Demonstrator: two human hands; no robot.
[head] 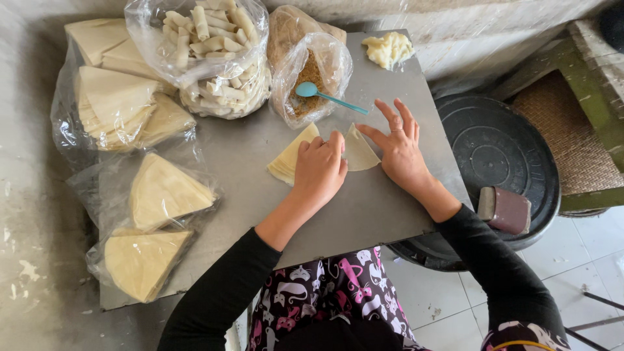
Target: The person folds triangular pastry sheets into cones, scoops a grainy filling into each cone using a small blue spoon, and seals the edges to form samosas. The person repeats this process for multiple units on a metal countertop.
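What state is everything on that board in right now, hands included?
Left hand: curled, fingers on the wrapper stack.
Right hand: spread flat, touching the single wrapper.
Wrapper stack: lying loose.
Single wrapper: flat, unrolled.
Filling bag: open, teal spoon inside.
Rolls bag: full of finished rolls.
Paste lump: bare on the board.

light: soft, even daylight | shadows: faint | focus: sharp | edges: slight wide-angle bend
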